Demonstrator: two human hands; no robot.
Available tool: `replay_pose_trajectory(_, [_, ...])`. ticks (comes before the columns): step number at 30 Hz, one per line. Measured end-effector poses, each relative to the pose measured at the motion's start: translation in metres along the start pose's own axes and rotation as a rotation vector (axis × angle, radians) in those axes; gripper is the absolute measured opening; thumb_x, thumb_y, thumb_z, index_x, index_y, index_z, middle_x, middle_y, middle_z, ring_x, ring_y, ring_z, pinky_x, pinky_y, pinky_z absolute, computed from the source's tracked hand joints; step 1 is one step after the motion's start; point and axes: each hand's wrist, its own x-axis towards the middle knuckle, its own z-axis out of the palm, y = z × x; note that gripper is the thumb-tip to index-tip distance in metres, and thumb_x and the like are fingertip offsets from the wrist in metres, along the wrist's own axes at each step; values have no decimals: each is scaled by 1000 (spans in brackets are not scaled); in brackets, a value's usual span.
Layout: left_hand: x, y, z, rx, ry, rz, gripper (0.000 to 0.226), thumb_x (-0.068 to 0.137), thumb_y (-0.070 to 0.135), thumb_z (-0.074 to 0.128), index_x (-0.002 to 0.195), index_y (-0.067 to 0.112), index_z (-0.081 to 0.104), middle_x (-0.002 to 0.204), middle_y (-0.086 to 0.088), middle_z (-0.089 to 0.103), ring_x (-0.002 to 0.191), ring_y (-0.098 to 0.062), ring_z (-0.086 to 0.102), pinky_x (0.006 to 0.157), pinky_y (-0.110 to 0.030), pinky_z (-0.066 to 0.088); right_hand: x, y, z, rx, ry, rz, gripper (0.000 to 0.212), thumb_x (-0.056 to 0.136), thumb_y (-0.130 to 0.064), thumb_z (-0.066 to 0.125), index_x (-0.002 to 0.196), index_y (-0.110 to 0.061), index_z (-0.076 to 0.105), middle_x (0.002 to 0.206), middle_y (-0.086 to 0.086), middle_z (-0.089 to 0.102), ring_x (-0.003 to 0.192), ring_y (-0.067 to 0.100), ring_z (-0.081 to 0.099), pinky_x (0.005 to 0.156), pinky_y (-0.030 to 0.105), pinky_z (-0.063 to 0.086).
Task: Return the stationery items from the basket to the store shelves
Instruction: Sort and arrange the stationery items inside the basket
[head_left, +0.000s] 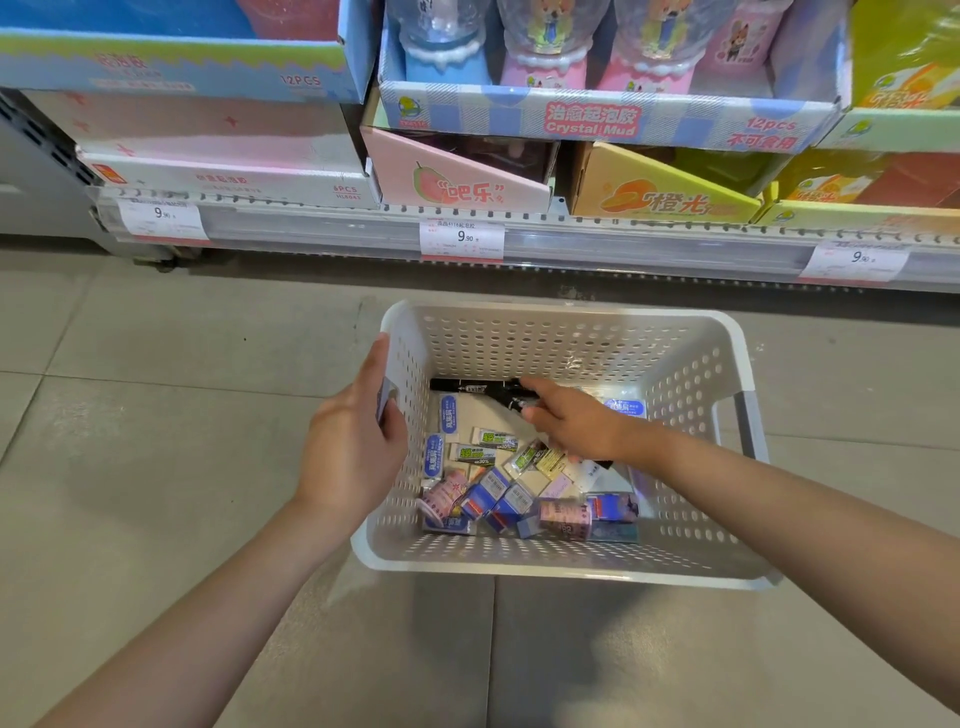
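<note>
A white perforated basket stands on the floor in front of the shelf. Inside lie black markers, several small erasers in blue, green and white wrappers and pink tape rolls. My left hand grips the basket's left wall at its handle cut-out. My right hand reaches down into the basket, its fingers curled round the black markers at the far side; part of the markers is hidden under the hand.
The store shelf runs across the top, with price tags reading 9.90. On it stand display boxes: a blue Crystal Mud box, a pink box and an orange box. Grey floor tiles surround the basket.
</note>
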Motion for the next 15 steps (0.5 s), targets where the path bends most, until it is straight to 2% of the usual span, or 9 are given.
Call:
replay_pose_trajectory(3, [0, 0, -1, 3, -7, -4, 60, 90, 4, 52, 146, 11, 30, 56, 3, 43, 44, -7, 36, 42, -18, 22, 19, -3, 13, -292, 146, -67, 37, 96, -28, 51, 127, -9, 45, 103, 9, 66, 88, 22, 62, 76, 32, 52])
replay_pose_trajectory(5, [0, -1, 0, -4, -7, -11, 61, 90, 4, 52, 146, 11, 30, 55, 1, 44, 44, -8, 36, 42, -19, 22, 31, -9, 23, -397, 166, -121, 39, 93, -31, 55, 124, -9, 50, 112, 12, 65, 99, 27, 62, 83, 35, 52])
replay_pose_trajectory(7, [0, -2, 0, -14, -7, -13, 61, 90, 4, 52, 146, 12, 29, 57, -5, 50, 43, -10, 36, 42, -20, 23, 44, -13, 33, -489, 113, -194, 40, 94, -31, 53, 125, -6, 53, 119, 14, 60, 106, 29, 59, 88, 35, 49])
replay_pose_trajectory(10, [1, -3, 0, -26, -9, -13, 62, 91, 5, 52, 147, 14, 28, 58, -8, 55, 43, -11, 38, 42, -21, 26, 55, -11, 39, -506, 29, -255, 40, 98, -24, 46, 132, -4, 47, 130, 14, 49, 111, 30, 55, 91, 36, 46])
replay_pose_trajectory(13, [1, -2, -1, -35, -13, -12, 62, 91, 5, 52, 147, 14, 28, 54, -4, 51, 40, -8, 36, 42, -19, 25, 59, -5, 39, -438, -46, -241, 47, 100, -25, 40, 144, -12, 32, 144, 9, 41, 124, 29, 48, 100, 36, 42])
replay_pose_trajectory(15, [1, -2, -1, -29, -13, -13, 62, 91, 5, 52, 147, 14, 27, 54, -4, 52, 39, -7, 36, 41, -17, 24, 60, -1, 39, -465, -86, -240, 51, 101, -28, 37, 149, -18, 24, 146, 10, 42, 129, 29, 45, 103, 37, 40])
